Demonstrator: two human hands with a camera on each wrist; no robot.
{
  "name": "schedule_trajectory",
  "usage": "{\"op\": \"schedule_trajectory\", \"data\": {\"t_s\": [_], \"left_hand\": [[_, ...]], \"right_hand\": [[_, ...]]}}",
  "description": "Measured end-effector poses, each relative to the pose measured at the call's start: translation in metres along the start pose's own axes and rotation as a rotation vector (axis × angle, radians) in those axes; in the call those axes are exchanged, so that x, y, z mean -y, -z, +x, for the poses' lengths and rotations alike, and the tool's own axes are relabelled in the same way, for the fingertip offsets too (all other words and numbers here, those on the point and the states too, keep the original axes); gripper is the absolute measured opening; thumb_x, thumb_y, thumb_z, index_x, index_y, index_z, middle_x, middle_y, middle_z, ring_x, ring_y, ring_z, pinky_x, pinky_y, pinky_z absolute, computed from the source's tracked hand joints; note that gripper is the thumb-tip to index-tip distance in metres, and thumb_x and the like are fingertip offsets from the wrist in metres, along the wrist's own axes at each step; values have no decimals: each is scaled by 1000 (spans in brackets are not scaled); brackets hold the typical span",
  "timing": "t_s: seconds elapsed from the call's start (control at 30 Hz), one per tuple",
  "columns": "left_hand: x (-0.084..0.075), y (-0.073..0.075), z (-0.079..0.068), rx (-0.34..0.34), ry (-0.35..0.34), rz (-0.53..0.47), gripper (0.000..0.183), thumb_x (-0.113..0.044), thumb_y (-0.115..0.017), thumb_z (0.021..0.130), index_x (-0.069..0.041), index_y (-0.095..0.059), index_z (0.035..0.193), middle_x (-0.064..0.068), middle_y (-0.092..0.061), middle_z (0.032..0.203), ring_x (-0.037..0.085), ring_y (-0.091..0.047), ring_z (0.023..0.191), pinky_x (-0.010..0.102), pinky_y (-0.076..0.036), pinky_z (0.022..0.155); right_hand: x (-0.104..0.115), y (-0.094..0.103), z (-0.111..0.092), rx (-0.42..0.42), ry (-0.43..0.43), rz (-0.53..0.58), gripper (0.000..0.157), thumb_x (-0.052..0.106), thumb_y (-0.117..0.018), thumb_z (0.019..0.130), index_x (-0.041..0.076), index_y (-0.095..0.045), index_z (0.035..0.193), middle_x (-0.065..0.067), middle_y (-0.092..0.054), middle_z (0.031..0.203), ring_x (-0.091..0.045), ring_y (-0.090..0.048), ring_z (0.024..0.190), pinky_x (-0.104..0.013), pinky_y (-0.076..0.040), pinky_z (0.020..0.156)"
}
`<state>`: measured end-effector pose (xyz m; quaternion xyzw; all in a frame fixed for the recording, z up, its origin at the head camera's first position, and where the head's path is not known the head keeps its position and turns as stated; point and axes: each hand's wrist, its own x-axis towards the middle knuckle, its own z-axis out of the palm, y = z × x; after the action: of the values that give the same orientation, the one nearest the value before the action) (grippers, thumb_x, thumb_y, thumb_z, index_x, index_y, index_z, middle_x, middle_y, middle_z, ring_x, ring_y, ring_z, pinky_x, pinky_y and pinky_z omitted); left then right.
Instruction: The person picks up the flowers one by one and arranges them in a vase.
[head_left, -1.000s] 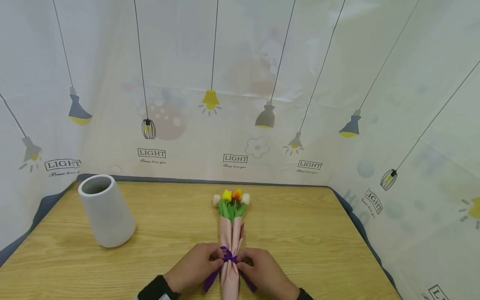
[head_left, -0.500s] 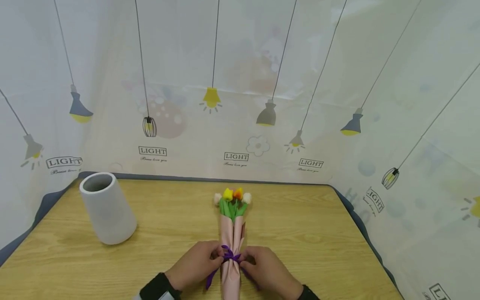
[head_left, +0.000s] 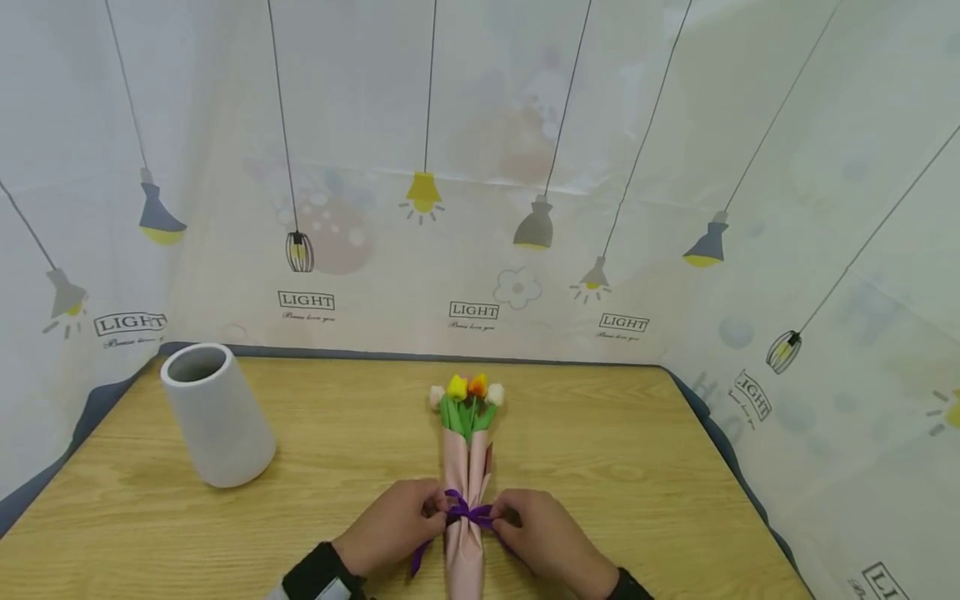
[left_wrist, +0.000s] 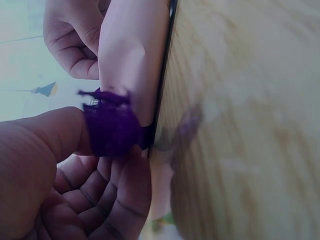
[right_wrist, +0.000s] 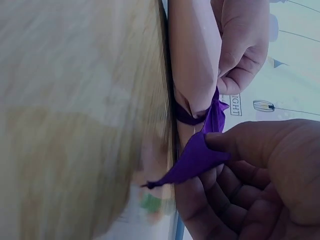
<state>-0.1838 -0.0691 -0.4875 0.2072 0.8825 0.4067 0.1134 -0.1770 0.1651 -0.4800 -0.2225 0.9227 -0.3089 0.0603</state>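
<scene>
Head view: The flowers [head_left: 457, 417] lie on the counter [head_left: 352, 442], directly in front of the person, heads pointing away. The paper [head_left: 465, 554] encloses the stems; leaves and heads project from its far end. The ribbon [head_left: 477, 514] crosses the paper between the left grip [head_left: 397, 525] and the right grip [head_left: 553, 533]. At its centre is a bow-like knot [head_left: 463, 507], with a loop visible on the upper left side. One loose tail hangs to the left of the paper. Each grip is closed, thumb against fingers, at its own side of the knot. The vase [head_left: 217, 425] stands on the counter to the left, well apart from the flowers; no stems show at its mouth.

Left wrist view: The left grip pinches a wide fold of ribbon between thumb and fingers, beside the paper. The fold hides the knot, so its tightness cannot be checked from this side.

Right wrist view: The right grip pinches the ribbon between thumb and fingers; a tapered tail extends past the fingers. A band of ribbon passes around the paper and draws it in at that point.

Status, as judged: wrapping is complete, the ribbon is around the paper, and the bow appears largely formed. Tightening the knot, evening the loops and tails, and releasing the ribbon appear to remain. Both grips hold ribbon, so the tie should not be considered finished.
</scene>
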Motion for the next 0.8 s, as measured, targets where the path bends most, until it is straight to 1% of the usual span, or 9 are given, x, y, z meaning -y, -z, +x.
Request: {"op": "schedule_trajectory", "data": {"t_s": [0.23, 0.37, 0.57, 0.8], "left_hand": [[2, 1, -1, 2, 22, 9, 4, -20, -63, 82, -18, -60, 80, -8, -57, 69, 7, -49, 59, 22, -41, 49], [1, 2, -1, 2, 22, 14, 6, -20, -64, 82, -19, -60, 78, -8, -58, 69, 6, -49, 60, 21, -42, 49], [0, 3, 1, -28, 7, 30, 8, -21, -65, 82, -20, -59, 77, -9, -57, 68, 6, -48, 59, 21, -41, 50], [1, 1, 1, -23, 20, 25, 8, -20, -65, 81, -20, -59, 76, -9, -57, 67, 6, -49, 58, 21, -40, 49]], "right_hand": [[-7, 7, -5, 16, -31, 0, 5, 26, -65, 85, 21, -65, 82, 12, -61, 75, -3, -48, 60, -21, -42, 51], [-10, 10, -7, 20, -25, -5, 5, 25, -65, 85, 22, -65, 82, 12, -60, 74, -2, -49, 61, -21, -43, 52], [-15, 18, -10, 26, -1, -24, 5, 25, -65, 85, 20, -66, 85, 12, -61, 77, -2, -50, 65, -22, -45, 58], [-19, 25, -19, 72, -43, -6, 5, 26, -65, 85, 20, -65, 83, 12, -61, 75, -3, -50, 64, -23, -46, 57]]}}
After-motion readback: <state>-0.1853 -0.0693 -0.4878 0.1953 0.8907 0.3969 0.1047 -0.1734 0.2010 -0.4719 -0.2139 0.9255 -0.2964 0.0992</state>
